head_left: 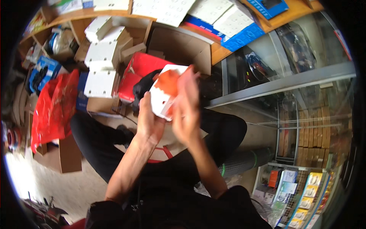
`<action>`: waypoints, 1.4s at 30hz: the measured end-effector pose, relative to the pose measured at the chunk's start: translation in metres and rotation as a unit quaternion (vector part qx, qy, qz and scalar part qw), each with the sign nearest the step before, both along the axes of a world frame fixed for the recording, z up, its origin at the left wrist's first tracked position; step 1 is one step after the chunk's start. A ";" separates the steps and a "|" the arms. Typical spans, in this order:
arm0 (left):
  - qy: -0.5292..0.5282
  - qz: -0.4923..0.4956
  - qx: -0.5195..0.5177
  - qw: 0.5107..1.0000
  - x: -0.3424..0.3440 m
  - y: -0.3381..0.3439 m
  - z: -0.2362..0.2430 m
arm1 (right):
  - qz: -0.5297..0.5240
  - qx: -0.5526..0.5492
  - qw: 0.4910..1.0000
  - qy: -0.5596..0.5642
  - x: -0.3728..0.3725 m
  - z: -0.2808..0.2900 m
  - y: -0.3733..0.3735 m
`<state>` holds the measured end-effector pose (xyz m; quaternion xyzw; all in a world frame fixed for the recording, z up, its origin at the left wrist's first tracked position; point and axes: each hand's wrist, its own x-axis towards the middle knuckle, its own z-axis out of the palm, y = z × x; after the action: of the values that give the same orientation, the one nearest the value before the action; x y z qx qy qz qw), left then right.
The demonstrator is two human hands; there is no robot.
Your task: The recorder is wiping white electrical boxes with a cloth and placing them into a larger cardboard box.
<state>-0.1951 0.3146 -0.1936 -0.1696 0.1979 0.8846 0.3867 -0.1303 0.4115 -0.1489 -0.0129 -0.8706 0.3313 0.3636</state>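
My left hand [149, 124] grips a white box-shaped piece [157, 100] by its near left edge, thumb along the side. The piece is held tilted above my lap, and a small dark hole shows in its near face. An orange-red cloth [167, 82] lies against its upper face. At the right side of the piece, my right hand [187, 116] is closed on the cloth; its fingers are blurred by motion and partly hidden. Behind the piece are a black bundle [143, 89] and an opened red box [146, 65].
Similar white boxes [101, 55] are stacked ahead on the left, beside a red plastic bag [55, 107]. A glass display case with a metal frame [282, 86] runs along the right. White panels [164, 9] lie on the wooden counter [221, 53]. A dark mesh roll [248, 160] lies by my right leg.
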 end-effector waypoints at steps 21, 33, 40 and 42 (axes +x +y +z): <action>0.285 -0.014 -0.064 0.956 -0.010 -0.034 0.028 | -0.071 -0.173 0.980 0.064 -0.001 -0.018 -0.027; 0.124 -0.017 -0.120 0.985 -0.058 0.002 0.051 | -0.087 -0.120 0.983 0.111 -0.003 -0.009 -0.001; 0.049 0.062 -0.107 0.991 -0.034 0.015 0.032 | -0.167 -0.029 0.980 0.101 0.011 -0.025 -0.041; 0.072 0.071 -0.118 0.988 -0.039 0.011 0.027 | -0.138 -0.027 0.984 0.106 0.019 -0.019 -0.037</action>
<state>-0.2341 0.3259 -0.1670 -0.1635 0.3161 0.8901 0.2848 -0.1117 0.3741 -0.1674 -0.1072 -0.8076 0.3011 0.4957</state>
